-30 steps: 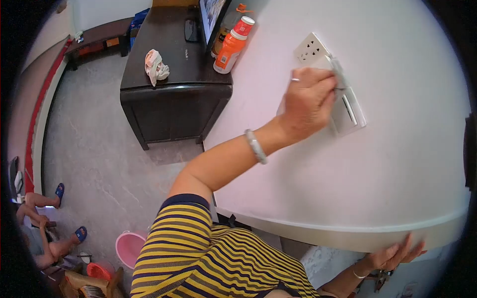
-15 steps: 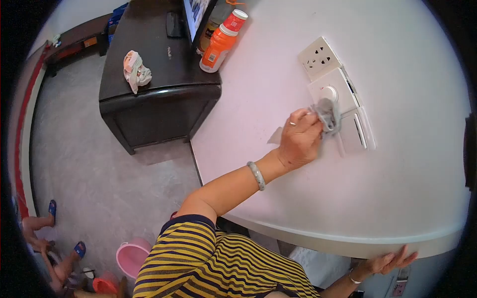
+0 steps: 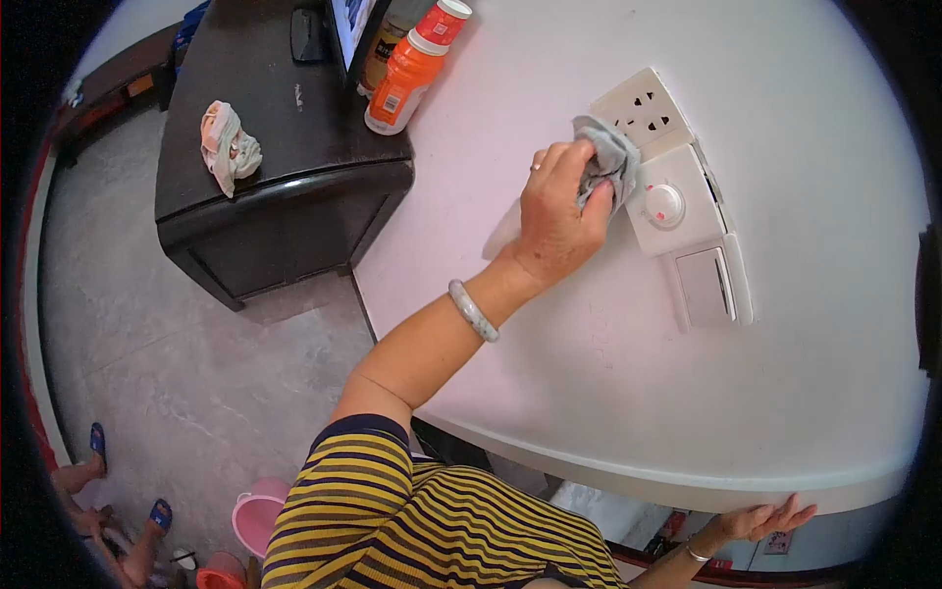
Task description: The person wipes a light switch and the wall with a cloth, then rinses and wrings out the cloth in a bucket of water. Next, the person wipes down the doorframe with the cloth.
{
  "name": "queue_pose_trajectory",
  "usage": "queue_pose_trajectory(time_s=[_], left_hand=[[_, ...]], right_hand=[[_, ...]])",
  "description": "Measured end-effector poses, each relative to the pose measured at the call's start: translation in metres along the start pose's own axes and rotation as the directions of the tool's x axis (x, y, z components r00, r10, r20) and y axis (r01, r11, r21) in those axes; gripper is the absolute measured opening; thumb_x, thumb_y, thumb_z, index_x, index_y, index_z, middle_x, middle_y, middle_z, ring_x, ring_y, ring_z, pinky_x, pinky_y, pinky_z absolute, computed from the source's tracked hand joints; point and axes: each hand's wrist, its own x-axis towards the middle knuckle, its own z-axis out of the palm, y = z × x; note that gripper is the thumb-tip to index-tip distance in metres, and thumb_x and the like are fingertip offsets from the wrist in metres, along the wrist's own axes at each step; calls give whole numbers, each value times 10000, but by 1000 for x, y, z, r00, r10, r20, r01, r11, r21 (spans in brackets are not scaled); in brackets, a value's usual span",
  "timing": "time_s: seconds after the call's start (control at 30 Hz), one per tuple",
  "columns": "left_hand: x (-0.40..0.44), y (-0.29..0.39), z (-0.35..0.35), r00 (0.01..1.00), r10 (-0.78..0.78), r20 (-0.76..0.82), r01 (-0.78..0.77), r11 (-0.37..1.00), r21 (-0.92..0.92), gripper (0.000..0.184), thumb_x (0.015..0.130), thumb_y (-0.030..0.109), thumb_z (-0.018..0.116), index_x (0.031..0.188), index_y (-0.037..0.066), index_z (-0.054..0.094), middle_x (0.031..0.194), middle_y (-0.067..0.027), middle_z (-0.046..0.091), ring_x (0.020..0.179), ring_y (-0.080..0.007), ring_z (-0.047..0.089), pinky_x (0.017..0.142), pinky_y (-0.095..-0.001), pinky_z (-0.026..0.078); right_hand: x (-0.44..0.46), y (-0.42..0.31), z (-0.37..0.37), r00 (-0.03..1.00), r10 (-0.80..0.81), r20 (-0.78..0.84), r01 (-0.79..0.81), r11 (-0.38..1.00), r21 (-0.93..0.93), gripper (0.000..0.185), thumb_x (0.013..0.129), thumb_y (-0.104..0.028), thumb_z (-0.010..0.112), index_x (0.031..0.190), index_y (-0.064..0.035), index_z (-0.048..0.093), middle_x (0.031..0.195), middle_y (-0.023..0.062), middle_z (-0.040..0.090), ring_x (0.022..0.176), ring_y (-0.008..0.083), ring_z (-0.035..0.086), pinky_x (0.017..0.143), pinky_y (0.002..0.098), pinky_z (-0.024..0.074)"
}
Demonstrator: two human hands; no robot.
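My left hand (image 3: 564, 211) is closed on a crumpled grey cloth (image 3: 608, 167), held against the white wall (image 3: 549, 393). The cloth touches or lies close beside the lower left edge of a socket plate (image 3: 643, 113). Below that plate are a round dial switch (image 3: 663, 204) and a rocker switch (image 3: 705, 287), both uncovered. My right hand (image 3: 770, 520) is at the wall's outer edge at the lower right, fingers apart and holding nothing.
A dark cabinet (image 3: 285, 236) at left bears a crumpled pale cloth (image 3: 231, 152), an orange bottle (image 3: 404, 83) and a screen (image 3: 355, 29). A pink basin (image 3: 259, 515) stands on the floor. Another person's legs (image 3: 142, 555) show at lower left.
My left hand and the grey cloth have moved off the switches to the left side of the socket plate, uncovering the dial. The view has shifted. My right hand stays at the wall edge.
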Motion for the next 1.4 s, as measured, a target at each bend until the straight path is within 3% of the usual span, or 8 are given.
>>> queue_pose_trajectory(time_s=[0.07,0.13,0.2,0.27,0.33,0.47,0.6,1.4], left_hand=[[10,-2,0,994,35,106,-38,999,29,312,750,-46,575,1056,12,587,879,-116,587,818,-290,554,779,-365,442],[8,-6,2,987,68,149,-76,996,47,303,734,-53,571,1028,12,598,872,-110,592,808,-290,546,767,-366,430],[-5,-10,8,986,104,133,-112,992,57,286,719,-60,568,993,13,610,875,-105,596,802,-290,538,752,-366,417],[-13,-9,6,986,57,159,-71,994,79,281,718,-65,568,984,7,625,877,-102,600,806,-285,540,749,-365,418],[-22,-6,4,987,29,157,-44,995,93,299,718,-69,573,1003,0,635,887,-103,603,821,-284,544,762,-365,421],[-31,-1,13,996,43,77,-51,993,103,370,714,-56,597,1073,11,653,947,-79,602,847,-285,543,767,-362,441],[-37,2,16,994,78,72,-89,982,167,408,706,-50,611,1104,24,658,999,-64,600,863,-286,540,756,-360,448],[-59,42,19,988,-10,157,-25,976,215,356,770,-104,546,1112,-37,621,1036,-150,596,889,-319,553,787,-375,443]], right_hand=[[-3,3,-2,998,54,18,-54,998,19,421,988,-237,321,1325,-47,484,1528,226,160,1412,406,206,1111,599,294],[7,7,-6,958,-267,107,283,941,-184,418,989,-239,323,1326,-44,474,1515,213,200,1412,410,206,1111,596,302],[7,8,-3,965,-249,77,259,950,-177,415,994,-250,324,1324,-43,467,1489,194,259,1413,412,204,1109,596,311],[-6,7,6,991,121,-57,-117,991,62,414,1002,-270,325,1318,-42,464,1450,170,340,1415,413,201,1106,599,321],[8,-10,6,997,-69,-30,67,996,-52,419,1008,-293,322,1313,-43,463,1419,137,390,1415,412,202,1111,599,315],[-1,-1,3,999,38,-37,-40,997,-69,422,1020,-340,334,1325,-71,450,1401,105,428,1404,424,222,1122,614,282],[2,1,-2,989,-143,34,147,977,-157,414,1019,-332,346,1328,-76,445,1396,97,444,1410,425,202,1124,625,264],[10,-5,6,949,-314,-17,307,938,-161,285,1020,-290,418,1254,-127,403,1310,169,505,1335,492,309,1045,720,270]])
